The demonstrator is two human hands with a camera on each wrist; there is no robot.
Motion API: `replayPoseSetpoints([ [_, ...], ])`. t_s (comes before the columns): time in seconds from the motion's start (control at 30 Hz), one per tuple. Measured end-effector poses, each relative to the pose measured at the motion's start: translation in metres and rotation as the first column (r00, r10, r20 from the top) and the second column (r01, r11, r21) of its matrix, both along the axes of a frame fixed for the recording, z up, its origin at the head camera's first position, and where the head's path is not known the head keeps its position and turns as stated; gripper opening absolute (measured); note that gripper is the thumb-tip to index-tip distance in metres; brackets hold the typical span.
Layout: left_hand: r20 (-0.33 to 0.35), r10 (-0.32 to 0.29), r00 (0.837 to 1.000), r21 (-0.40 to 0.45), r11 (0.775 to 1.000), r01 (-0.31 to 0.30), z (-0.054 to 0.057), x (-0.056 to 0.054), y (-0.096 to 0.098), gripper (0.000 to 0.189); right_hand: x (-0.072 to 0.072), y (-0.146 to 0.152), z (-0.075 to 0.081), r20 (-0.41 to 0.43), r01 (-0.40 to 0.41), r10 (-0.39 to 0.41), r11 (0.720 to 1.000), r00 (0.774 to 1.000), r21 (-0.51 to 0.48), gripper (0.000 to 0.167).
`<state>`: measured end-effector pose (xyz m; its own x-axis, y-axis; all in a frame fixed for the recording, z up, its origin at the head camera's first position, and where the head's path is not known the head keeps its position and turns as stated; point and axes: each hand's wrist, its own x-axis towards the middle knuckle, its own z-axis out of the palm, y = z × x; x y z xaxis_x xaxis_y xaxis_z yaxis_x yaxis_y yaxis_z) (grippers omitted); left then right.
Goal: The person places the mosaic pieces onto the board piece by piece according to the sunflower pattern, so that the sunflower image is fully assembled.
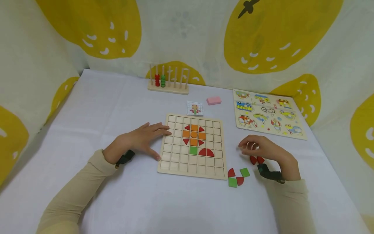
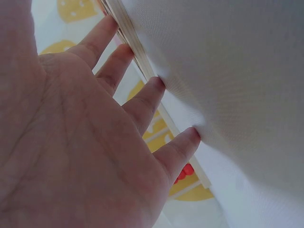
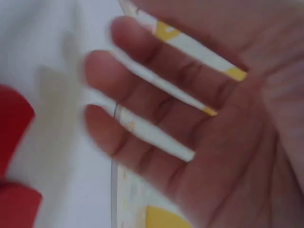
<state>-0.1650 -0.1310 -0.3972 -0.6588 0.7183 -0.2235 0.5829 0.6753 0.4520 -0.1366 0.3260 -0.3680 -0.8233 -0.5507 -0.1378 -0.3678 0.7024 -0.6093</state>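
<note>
My left hand rests at the left side of a wooden grid board, fingers spread and the fingertips at its edge. On the board lie orange squares around an orange circle, with red triangles at the corners. Below them sit a green square and two red quarter-circles side by side. My right hand hovers to the right of the board with loosely bent fingers, holding nothing. Two red pieces lie beside it, close to the wrist.
Loose green squares and red quarter-circles lie off the board's lower right corner. Behind the board are a pattern card, a pink block and a peg rack with beads. A vehicle puzzle lies back right.
</note>
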Motion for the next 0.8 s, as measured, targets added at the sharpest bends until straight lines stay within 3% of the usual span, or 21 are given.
replayPoseSetpoints([
  [0.23, 0.007, 0.003, 1.0, -0.001, 1.0, -0.003, 0.002, 0.0, 0.0, 0.097, 0.002, 0.019, 0.0, 0.117, 0.078, -0.082, 0.996, 0.99, 0.04, 0.03],
  [0.43, 0.009, 0.007, 1.0, -0.002, 1.0, -0.006, 0.002, 0.0, 0.0, 0.099, 0.003, 0.032, -0.003, 0.16, 0.131, -0.145, 0.987, 0.976, 0.096, 0.036],
  [0.63, 0.01, 0.006, 1.0, -0.001, 1.0, -0.006, 0.001, 0.001, 0.0, 0.099, 0.004, 0.039, -0.004, 0.191, 0.115, -0.136, 0.986, 0.972, 0.119, 0.043],
  [0.8, 0.011, 0.003, 1.0, 0.009, 1.0, -0.003, 0.002, 0.001, 0.0, 0.099, 0.003, 0.036, -0.005, 0.189, 0.072, -0.088, 0.993, 0.978, 0.092, 0.039],
])
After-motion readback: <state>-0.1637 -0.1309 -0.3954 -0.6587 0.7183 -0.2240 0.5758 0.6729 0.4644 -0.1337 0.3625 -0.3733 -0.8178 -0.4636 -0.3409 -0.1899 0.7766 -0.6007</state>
